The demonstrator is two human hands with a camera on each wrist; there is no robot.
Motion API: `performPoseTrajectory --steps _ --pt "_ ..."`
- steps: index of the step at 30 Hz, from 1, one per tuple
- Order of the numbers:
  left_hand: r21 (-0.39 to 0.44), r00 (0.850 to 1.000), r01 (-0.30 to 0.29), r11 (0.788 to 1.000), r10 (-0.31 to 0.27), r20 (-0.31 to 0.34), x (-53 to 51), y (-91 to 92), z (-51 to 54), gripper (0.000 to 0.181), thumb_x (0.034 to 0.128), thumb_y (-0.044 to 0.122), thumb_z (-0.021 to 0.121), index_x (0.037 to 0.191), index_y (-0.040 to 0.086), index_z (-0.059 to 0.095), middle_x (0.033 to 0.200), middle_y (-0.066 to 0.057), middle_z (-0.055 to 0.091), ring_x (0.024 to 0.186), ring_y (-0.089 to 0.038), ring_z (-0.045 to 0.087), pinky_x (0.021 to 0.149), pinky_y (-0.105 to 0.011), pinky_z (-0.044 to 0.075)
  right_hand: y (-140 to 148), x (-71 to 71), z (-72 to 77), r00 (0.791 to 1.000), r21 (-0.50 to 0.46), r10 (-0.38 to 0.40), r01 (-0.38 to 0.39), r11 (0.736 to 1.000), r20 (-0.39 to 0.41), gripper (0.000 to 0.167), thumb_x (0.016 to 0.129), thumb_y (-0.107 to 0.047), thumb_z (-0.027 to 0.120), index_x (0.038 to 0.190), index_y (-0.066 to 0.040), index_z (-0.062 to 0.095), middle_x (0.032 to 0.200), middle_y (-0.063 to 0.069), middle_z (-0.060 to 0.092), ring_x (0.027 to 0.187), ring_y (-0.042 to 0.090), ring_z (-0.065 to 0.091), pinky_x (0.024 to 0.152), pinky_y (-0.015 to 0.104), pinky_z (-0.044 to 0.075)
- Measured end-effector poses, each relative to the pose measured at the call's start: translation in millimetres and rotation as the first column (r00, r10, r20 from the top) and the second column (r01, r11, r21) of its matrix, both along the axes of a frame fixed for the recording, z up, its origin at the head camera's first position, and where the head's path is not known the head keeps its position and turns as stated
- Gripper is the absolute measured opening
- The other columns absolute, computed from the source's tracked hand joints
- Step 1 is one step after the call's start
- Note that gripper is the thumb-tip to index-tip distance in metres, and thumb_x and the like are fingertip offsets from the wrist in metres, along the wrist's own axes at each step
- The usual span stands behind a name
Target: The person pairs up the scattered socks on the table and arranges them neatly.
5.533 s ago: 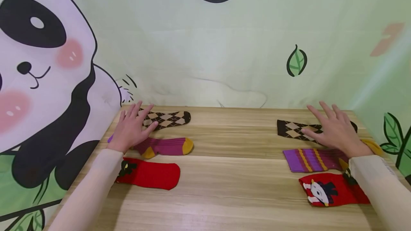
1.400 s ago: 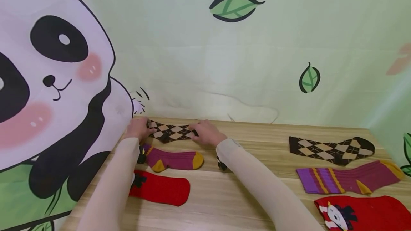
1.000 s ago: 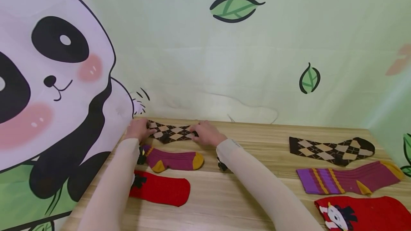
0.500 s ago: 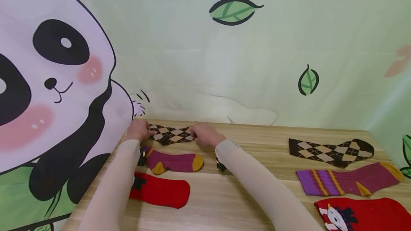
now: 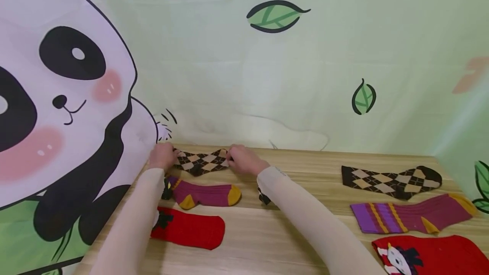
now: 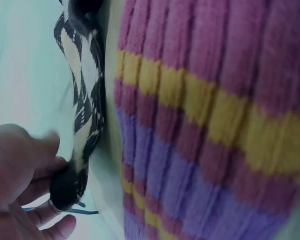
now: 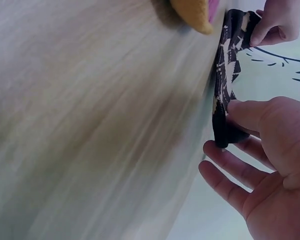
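A brown-and-tan argyle sock (image 5: 200, 162) is stretched between both hands at the back left of the table. My left hand (image 5: 162, 155) holds its dark cuff end; in the left wrist view the fingers of that hand (image 6: 20, 175) curl about the cuff. The toe end is pinched between thumb and fingers of my right hand (image 5: 244, 159), seen closely in the right wrist view (image 7: 275, 145). Just in front lies a purple sock with yellow heel and toe (image 5: 208, 194), its striped top (image 6: 190, 115) large in the left wrist view. Nearer still is a red sock (image 5: 195, 228).
On the right side of the wooden table (image 5: 290, 232) lie a second argyle sock (image 5: 389, 181), a striped purple sock (image 5: 412, 214) and a red sock with a white animal figure (image 5: 439, 251). A panda-printed backdrop (image 5: 229, 75) rises directly behind the table.
Both hands, earlier spread over the left and right socks, have come together at the left argyle sock. Over the last second they took hold of its ends and raised it slightly.
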State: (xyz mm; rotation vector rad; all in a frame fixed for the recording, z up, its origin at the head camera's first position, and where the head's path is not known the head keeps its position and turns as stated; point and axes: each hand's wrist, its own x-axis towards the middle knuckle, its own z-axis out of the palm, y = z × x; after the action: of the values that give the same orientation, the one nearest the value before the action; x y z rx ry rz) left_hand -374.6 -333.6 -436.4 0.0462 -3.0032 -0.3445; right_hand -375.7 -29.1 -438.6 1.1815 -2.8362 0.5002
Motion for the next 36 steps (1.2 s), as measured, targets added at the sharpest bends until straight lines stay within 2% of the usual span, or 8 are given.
performPoseTrajectory --steps 4,6,13,17,20,27,31,36 --pt "0.001 0.994 0.027 1.0 -0.027 -0.11 1.5 -6.6 5.2 0.011 0.0886 -0.003 0.06 0.081 -0.004 0.068 0.089 -0.024 0.07 0.077 -0.036 0.063 0.067 -0.05 0.052 -1.4 -0.7 6.3 0.999 -0.026 0.016 -0.017 1.0 -0.04 0.017 0.101 -0.006 0.063 0.105 -0.002 0.079 0.108 0.01 0.071 0.104 0.024 0.066 0.093 0.036 0.055" --pt "0.012 0.989 0.044 0.999 -0.042 -0.144 2.3 -7.7 8.1 0.012 0.0842 -0.009 0.059 0.085 -0.005 0.071 0.094 -0.027 0.071 0.081 -0.04 0.065 0.069 -0.053 0.053 -1.4 -0.5 10.0 0.998 -0.036 0.016 -0.018 0.999 -0.055 0.017 0.101 -0.006 0.064 0.105 -0.002 0.079 0.108 0.01 0.071 0.102 0.024 0.067 0.091 0.035 0.056" --pt "0.063 0.977 0.057 0.996 -0.043 -0.208 4.3 -4.2 12.0 0.035 0.0805 -0.017 0.058 0.113 -0.012 0.071 0.111 -0.033 0.069 0.1 -0.05 0.066 0.085 -0.058 0.054 5.1 1.8 18.0 0.995 -0.106 0.029 -0.038 0.994 -0.092 0.017 0.099 0.002 0.063 0.102 0.0 0.079 0.105 0.012 0.071 0.1 0.025 0.068 0.087 0.034 0.058" --pt "0.04 0.967 0.091 0.995 -0.079 -0.241 7.4 -4.4 18.3 0.036 0.0777 -0.019 0.056 0.11 -0.013 0.071 0.108 -0.034 0.068 0.1 -0.051 0.066 0.087 -0.058 0.054 8.2 3.0 21.3 0.993 -0.15 0.012 -0.029 0.988 -0.113 0.018 0.099 0.004 0.062 0.107 0.002 0.078 0.106 0.013 0.068 0.101 0.025 0.065 0.088 0.032 0.057" --pt "0.026 0.966 0.11 0.994 -0.101 -0.237 9.4 -6.6 23.4 0.031 0.0774 -0.018 0.06 0.105 -0.013 0.072 0.105 -0.033 0.069 0.099 -0.05 0.065 0.088 -0.058 0.054 11.9 4.9 28.6 0.993 -0.166 0.005 -0.024 0.986 -0.114 0.02 0.101 0.004 0.059 0.108 0.001 0.077 0.109 0.013 0.065 0.105 0.027 0.062 0.092 0.033 0.055" --pt "0.055 0.98 0.084 0.995 -0.073 -0.184 14.5 -3.2 36.2 0.014 0.086 -0.009 0.069 0.1 -0.01 0.073 0.1 -0.029 0.071 0.097 -0.047 0.066 0.088 -0.057 0.054 22.1 1.2 42.9 0.981 -0.146 0.007 -0.036 0.989 -0.196 0.021 0.102 0.002 0.059 0.11 -0.004 0.077 0.11 0.009 0.073 0.112 0.028 0.062 0.101 0.038 0.05" --pt "0.069 0.981 0.092 0.993 -0.078 -0.18 16.6 -0.5 39.1 0.014 0.0869 -0.008 0.07 0.1 -0.009 0.073 0.1 -0.027 0.072 0.096 -0.046 0.067 0.087 -0.056 0.054 26.1 2.3 47.4 0.979 -0.137 -0.001 -0.027 0.99 -0.205 0.02 0.102 -0.001 0.061 0.113 -0.006 0.076 0.112 0.008 0.072 0.11 0.026 0.062 0.1 0.037 0.05" --pt "0.077 0.977 0.107 0.991 -0.091 -0.191 19.8 -0.5 37.9 0.015 0.0852 -0.003 0.074 0.1 -0.007 0.074 0.098 -0.025 0.072 0.095 -0.046 0.064 0.087 -0.056 0.053 30.4 7.1 51.2 0.98 -0.117 -0.024 0.001 0.993 -0.199 0.021 0.103 -0.004 0.061 0.117 -0.007 0.076 0.117 0.007 0.07 0.11 0.024 0.06 0.098 0.035 0.051"
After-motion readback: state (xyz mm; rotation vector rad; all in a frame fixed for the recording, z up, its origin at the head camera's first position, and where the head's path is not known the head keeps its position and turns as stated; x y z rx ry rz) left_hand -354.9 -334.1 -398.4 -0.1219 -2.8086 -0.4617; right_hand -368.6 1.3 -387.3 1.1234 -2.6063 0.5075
